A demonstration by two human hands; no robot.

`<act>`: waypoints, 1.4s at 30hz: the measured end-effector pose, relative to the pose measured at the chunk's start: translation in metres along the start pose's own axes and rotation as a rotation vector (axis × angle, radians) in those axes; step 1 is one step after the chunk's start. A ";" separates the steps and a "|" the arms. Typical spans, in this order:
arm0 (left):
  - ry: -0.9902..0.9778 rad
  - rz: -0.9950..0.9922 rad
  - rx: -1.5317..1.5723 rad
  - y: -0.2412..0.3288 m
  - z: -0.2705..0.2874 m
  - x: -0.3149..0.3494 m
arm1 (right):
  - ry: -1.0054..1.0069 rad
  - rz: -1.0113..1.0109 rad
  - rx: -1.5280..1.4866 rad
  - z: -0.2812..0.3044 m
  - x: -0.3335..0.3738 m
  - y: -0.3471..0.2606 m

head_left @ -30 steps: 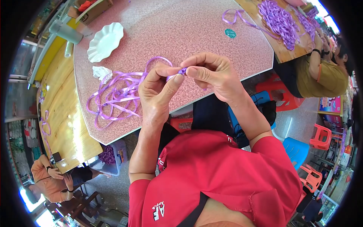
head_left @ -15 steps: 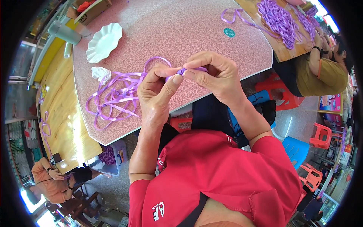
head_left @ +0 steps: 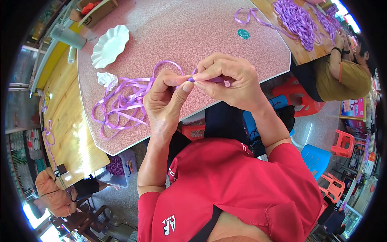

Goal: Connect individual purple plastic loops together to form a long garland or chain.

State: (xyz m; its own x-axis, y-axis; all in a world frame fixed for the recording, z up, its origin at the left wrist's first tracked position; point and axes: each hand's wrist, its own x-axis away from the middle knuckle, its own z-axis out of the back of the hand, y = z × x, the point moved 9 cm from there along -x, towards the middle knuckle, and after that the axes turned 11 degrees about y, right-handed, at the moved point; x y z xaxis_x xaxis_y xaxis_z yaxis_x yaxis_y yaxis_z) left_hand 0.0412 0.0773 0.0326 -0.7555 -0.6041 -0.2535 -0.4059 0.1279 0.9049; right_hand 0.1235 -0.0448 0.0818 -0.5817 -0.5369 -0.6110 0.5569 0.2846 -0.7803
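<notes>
Both my hands meet above the pink speckled table, pinching a purple ribbon (head_left: 217,80) between thumbs and fingertips. My left hand (head_left: 166,92) grips it at a small dark purple bunch, mostly hidden by the fingers. Closed on the same ribbon, my right hand (head_left: 227,78) touches the left at the fingertips, and a bit of ribbon shows under its curled fingers. A loose tangle of purple ribbon (head_left: 121,101) lies on the table left of my left hand, one loop rising behind it.
A white scalloped plate (head_left: 111,46) and crumpled white tissue (head_left: 107,80) sit on the table (head_left: 169,36). A grey bottle (head_left: 68,36) stands at far left. A big ribbon heap (head_left: 296,24) covers part of a wooden table at right. People sit at right (head_left: 344,80) and lower left (head_left: 56,191).
My right fingers have shifted on the ribbon, closing over the small bunch at the fingertips. The person at lower left has leaned, and their hands are less visible.
</notes>
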 end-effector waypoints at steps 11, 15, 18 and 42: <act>-0.079 -0.004 -0.044 0.004 -0.005 0.000 | -0.056 -0.322 -0.370 -0.004 0.003 0.021; -0.067 -0.053 -0.014 0.009 -0.005 -0.002 | -0.005 -0.497 -0.431 -0.007 0.010 0.033; -0.071 -0.063 -0.017 0.012 -0.006 0.000 | -0.005 -0.503 -0.351 -0.005 0.012 0.030; -0.020 -0.023 -0.102 0.010 0.015 -0.007 | 0.012 -0.369 -0.223 0.027 0.012 0.042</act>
State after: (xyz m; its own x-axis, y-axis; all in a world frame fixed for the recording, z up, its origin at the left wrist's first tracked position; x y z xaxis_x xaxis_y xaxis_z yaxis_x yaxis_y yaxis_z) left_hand 0.0348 0.0951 0.0384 -0.7572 -0.5898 -0.2807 -0.3695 0.0324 0.9287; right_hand 0.1556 -0.0607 0.0448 -0.7253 -0.6262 -0.2862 0.1695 0.2405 -0.9557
